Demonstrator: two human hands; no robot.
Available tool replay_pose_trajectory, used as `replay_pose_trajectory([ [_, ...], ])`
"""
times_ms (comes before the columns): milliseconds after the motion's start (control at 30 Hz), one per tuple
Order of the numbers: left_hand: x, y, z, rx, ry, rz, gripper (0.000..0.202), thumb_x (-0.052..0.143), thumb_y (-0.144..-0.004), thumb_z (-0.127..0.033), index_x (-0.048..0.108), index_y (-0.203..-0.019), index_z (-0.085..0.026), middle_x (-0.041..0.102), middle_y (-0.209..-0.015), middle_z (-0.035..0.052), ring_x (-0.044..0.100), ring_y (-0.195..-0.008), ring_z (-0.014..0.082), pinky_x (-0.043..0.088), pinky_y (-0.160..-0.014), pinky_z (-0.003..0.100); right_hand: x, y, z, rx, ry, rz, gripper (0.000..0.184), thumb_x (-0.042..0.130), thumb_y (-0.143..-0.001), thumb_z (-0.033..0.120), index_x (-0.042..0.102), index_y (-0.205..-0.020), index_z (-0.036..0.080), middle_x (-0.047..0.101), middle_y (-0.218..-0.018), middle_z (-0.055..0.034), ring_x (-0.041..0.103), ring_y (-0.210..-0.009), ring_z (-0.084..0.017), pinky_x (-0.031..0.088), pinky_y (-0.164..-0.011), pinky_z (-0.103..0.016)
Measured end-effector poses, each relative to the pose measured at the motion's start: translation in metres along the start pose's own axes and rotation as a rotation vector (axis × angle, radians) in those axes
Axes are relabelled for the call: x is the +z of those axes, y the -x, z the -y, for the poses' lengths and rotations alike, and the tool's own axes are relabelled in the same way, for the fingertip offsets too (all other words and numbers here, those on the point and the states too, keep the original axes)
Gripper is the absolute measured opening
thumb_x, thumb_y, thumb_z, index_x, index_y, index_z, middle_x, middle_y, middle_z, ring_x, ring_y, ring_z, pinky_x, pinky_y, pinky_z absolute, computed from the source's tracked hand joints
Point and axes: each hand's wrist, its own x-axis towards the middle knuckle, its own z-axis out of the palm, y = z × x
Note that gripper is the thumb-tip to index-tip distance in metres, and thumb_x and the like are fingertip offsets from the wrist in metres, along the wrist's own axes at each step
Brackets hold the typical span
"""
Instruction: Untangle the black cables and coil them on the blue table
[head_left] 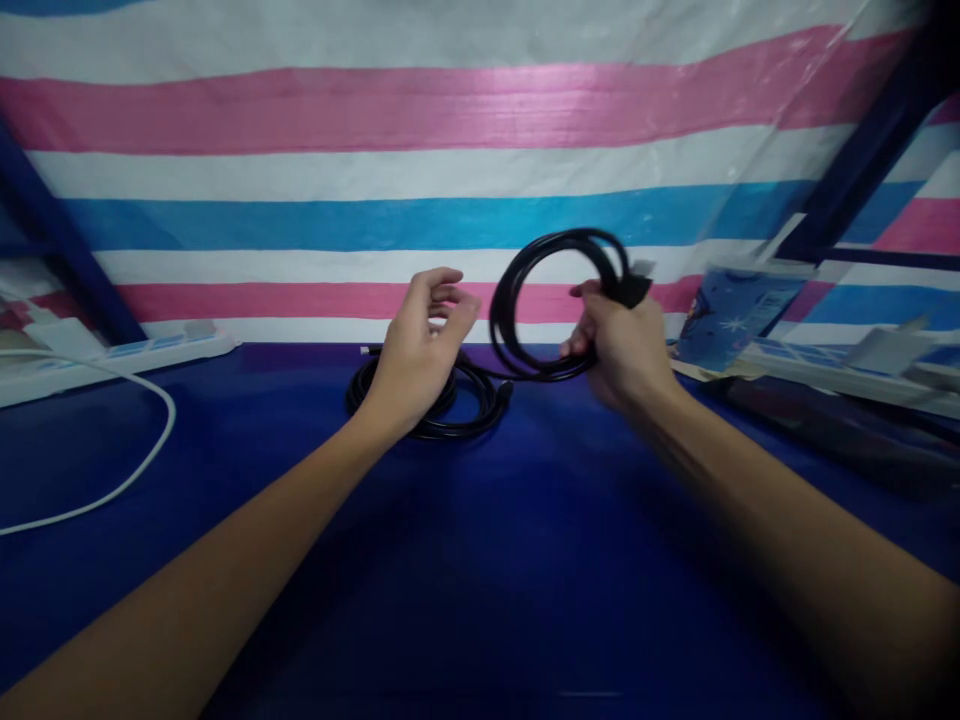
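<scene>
My right hand [626, 340] is closed round a coiled black cable [504, 300], held up above the blue table. A black plug with a blurred silver end [637, 285] sticks up by its thumb. Lower down, a second black cable coil [465, 432] lies flat on the table, with a small connector [507, 390] at its right side and a silver tip at its left. My left hand [424, 345] is over this coil and hides part of it. Its fingers are loosely curled and apart from the thumb, with nothing seen between them. A strand of cable runs between the raised coil and the area behind my left hand.
Power strips stand at the left [169, 350] and right [855, 370] back edges. A white cord [161, 440] loops over the left of the table [450, 570]. At right are a blue printed packet [739, 315] and a dark flat item [817, 425]. A striped sheet [375, 225] hangs behind.
</scene>
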Motion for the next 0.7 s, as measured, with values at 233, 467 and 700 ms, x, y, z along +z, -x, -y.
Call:
replay_pose_trajectory([
  [233,0.021,0.016,-0.018,-0.404,0.520,0.129,0.037,0.063,-0.080,-0.046,0.055,-0.106,-0.020,0.062,-0.105,0.0069,0.059,-0.102,0.0205,0.046,-0.084,0.033,0.009,0.016,-0.001,0.291,-0.326,0.009,0.015,0.046,-0.086,0.014,0.048,-0.072,0.019,0.028,-0.042,0.0100,0.032,-0.037,-0.006,0.042,-0.047,-0.020],
  [467,0.010,0.013,-0.025,-0.641,0.771,0.096,0.010,0.050,-0.083,-0.010,0.057,-0.088,-0.015,0.043,-0.047,-0.0077,0.034,-0.034,0.0033,0.038,-0.046,0.018,0.025,0.039,-0.017,0.061,0.069,0.257,0.005,0.054,-0.079,0.018,0.053,-0.084,0.019,0.045,-0.047,0.0080,0.052,-0.041,-0.010,0.037,-0.046,-0.023],
  [700,0.005,0.021,-0.035,-0.552,0.879,0.534,0.021,0.048,-0.080,-0.012,0.067,-0.073,-0.016,0.019,-0.039,-0.0089,0.014,-0.035,0.0040,0.024,-0.040,0.019,0.020,0.039,-0.010,0.333,-0.147,0.450,0.011,0.059,-0.075,0.026,0.054,-0.076,0.017,0.056,-0.060,0.0015,0.055,-0.053,-0.011,0.045,-0.055,-0.024],
])
